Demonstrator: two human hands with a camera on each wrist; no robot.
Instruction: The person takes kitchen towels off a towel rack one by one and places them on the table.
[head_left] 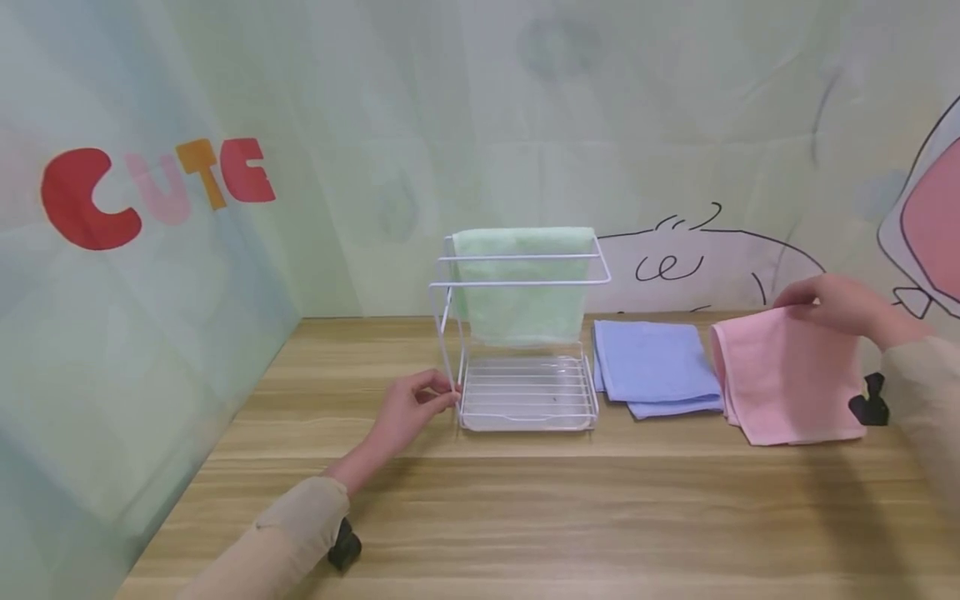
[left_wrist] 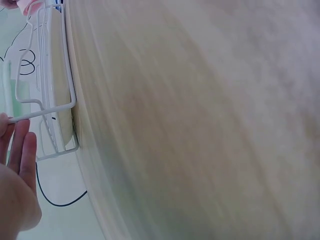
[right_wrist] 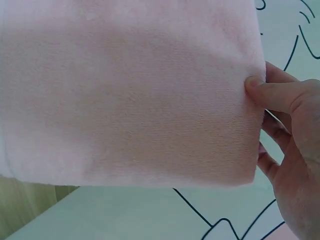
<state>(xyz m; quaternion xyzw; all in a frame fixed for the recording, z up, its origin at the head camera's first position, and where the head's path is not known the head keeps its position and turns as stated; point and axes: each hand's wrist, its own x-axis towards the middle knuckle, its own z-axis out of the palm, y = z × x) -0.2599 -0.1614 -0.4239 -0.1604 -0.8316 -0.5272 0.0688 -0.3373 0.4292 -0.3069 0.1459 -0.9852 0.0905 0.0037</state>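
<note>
A white wire rack [head_left: 525, 283] stands on the wooden table, with a pale green towel [head_left: 517, 304] draped over its rear bar. My left hand [head_left: 411, 408] pinches the rack's left front upright near its base; in the left wrist view the fingers [left_wrist: 20, 142] meet the white wire. At the right, my right hand [head_left: 836, 304] pinches the top edge of a folded pink towel [head_left: 795, 379], which hangs down toward the table. The right wrist view shows the thumb [right_wrist: 257, 90] on the near face of the pink towel [right_wrist: 130, 100], the other fingers behind it.
A folded blue towel [head_left: 656, 367] lies between the rack and the pink towel. The rack's base holds a clear tray [head_left: 525, 421] under its wires. A printed curtain [head_left: 390, 150] with cartoon drawings and letters rises behind the table [head_left: 525, 517] and along its left side.
</note>
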